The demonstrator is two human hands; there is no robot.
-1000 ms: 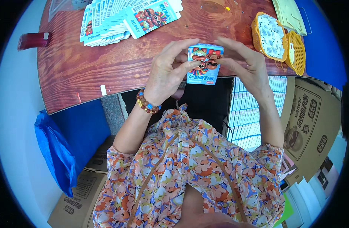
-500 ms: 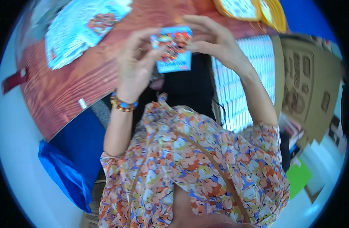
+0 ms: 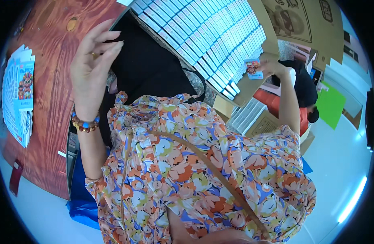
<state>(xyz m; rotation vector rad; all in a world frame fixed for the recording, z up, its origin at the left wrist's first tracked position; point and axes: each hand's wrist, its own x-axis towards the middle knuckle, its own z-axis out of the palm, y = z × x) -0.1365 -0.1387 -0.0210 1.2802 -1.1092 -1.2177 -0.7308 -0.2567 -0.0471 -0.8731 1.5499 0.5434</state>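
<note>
My right hand [image 3: 272,68] pinches a small light-blue box [image 3: 252,70] with a colourful cartoon picture. It holds the box by one side at the right end of a large carton [image 3: 247,92]. Tight rows of small white and blue boxes [image 3: 203,34] fill most of that carton. My left hand [image 3: 91,67] hovers at the table's edge with bent fingers apart and nothing in them. A beaded bracelet [image 3: 86,124] circles the left wrist.
A fanned stack of light-blue printed flat pieces [image 3: 25,93] lies on the reddish wooden table [image 3: 48,134]. A dark red object [image 3: 16,177] is at its lower left edge. Brown carton flaps [image 3: 305,24] rise at the far right, and a blue bag [image 3: 85,213] hangs below the table.
The view has swung right. My left hand has let go of the small box, and my right hand has carried it over to the carton on the right.
</note>
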